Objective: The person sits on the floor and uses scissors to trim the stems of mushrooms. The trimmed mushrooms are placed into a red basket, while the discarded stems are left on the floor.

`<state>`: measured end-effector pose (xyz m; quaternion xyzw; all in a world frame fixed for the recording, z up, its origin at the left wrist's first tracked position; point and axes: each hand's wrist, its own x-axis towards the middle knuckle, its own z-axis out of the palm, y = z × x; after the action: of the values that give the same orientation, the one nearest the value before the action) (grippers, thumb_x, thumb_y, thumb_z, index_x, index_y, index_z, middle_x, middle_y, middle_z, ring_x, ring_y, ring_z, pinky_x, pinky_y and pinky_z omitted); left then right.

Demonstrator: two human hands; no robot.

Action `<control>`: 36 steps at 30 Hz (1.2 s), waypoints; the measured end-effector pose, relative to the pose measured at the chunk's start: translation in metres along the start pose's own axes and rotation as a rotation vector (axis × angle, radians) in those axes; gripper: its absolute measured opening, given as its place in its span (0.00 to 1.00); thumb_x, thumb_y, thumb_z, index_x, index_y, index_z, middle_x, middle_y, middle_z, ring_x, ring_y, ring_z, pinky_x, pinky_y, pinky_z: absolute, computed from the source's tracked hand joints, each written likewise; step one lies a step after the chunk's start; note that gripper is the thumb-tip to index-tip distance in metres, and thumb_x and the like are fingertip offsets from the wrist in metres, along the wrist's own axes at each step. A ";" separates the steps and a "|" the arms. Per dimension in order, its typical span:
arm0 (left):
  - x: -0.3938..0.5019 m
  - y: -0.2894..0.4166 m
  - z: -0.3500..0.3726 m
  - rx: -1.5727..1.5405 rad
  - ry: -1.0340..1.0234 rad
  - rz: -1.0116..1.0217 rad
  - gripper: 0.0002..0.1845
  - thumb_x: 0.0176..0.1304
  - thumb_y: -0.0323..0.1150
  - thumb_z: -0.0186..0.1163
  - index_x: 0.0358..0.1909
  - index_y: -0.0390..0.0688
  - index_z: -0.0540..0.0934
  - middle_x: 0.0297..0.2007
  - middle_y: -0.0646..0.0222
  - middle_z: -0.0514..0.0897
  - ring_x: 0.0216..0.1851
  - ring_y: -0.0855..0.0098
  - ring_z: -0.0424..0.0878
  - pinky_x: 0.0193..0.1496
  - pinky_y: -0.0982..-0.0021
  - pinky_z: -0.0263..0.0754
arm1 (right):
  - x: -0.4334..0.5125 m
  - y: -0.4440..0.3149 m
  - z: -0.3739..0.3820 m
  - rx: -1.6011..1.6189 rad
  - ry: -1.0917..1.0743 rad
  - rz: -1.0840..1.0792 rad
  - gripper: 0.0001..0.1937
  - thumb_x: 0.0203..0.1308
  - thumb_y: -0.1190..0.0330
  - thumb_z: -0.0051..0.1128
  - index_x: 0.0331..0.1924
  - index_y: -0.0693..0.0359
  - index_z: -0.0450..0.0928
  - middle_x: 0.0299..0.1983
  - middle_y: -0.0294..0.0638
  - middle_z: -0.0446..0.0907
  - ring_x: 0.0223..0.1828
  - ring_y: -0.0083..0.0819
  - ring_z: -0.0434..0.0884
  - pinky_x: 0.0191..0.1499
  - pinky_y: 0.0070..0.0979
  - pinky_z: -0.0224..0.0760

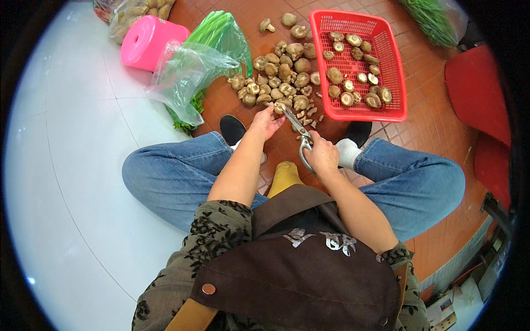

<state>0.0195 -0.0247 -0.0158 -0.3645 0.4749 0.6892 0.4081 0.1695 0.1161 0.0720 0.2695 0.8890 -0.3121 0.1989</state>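
Observation:
My left hand (268, 123) holds a shiitake mushroom (280, 108) by its edge, at the near side of a loose pile of whole mushrooms (285, 71) on the tiled floor. In my right hand (322, 154) are metal scissors (299, 127), their blade tips at the held mushroom. Whether the blades touch its stem is too small to tell. Cut stem pieces (307, 121) lie scattered just right of the scissors' tips. Beyond them, a red plastic basket (398, 82) holds several mushrooms, some with their pale undersides up.
Left of the pile lie green plastic-bagged leafy vegetables (215, 33) and a pink plastic container (153, 41). A bag of round produce (143, 10) is behind. More bagged greens (432, 20) lie far right, above a red object (476, 91). My shoes flank the work area.

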 end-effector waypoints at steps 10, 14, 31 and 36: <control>-0.016 0.003 0.008 0.371 0.087 0.023 0.20 0.72 0.49 0.46 0.36 0.42 0.75 0.26 0.71 0.76 0.21 0.80 0.70 0.20 0.81 0.68 | -0.004 0.005 -0.004 -0.070 -0.013 -0.082 0.20 0.50 0.62 0.57 0.50 0.51 0.76 0.35 0.50 0.83 0.38 0.49 0.83 0.44 0.43 0.75; -0.009 0.005 0.004 0.495 0.010 0.016 0.20 0.72 0.49 0.45 0.35 0.42 0.75 0.26 0.69 0.76 0.20 0.82 0.69 0.19 0.81 0.65 | -0.006 0.004 -0.006 -0.083 -0.038 -0.078 0.18 0.49 0.62 0.59 0.47 0.53 0.78 0.34 0.52 0.83 0.38 0.48 0.83 0.44 0.42 0.76; -0.034 0.028 0.090 0.694 -0.271 0.350 0.27 0.72 0.53 0.42 0.49 0.37 0.75 0.39 0.63 0.81 0.33 0.75 0.80 0.34 0.73 0.74 | 0.022 0.020 0.068 0.542 -0.378 0.375 0.35 0.52 0.44 0.53 0.57 0.63 0.67 0.51 0.61 0.76 0.55 0.53 0.75 0.58 0.39 0.65; 0.026 0.042 0.036 1.663 0.314 0.778 0.18 0.64 0.43 0.55 0.52 0.46 0.77 0.44 0.57 0.81 0.43 0.55 0.80 0.46 0.61 0.75 | 0.019 0.009 0.059 0.521 -0.285 0.426 0.32 0.55 0.46 0.58 0.54 0.65 0.69 0.47 0.58 0.78 0.53 0.47 0.77 0.54 0.35 0.67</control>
<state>-0.0333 0.0057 -0.0139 0.1407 0.9546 0.1584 0.2095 0.1713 0.0899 0.0150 0.4439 0.6671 -0.5140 0.3061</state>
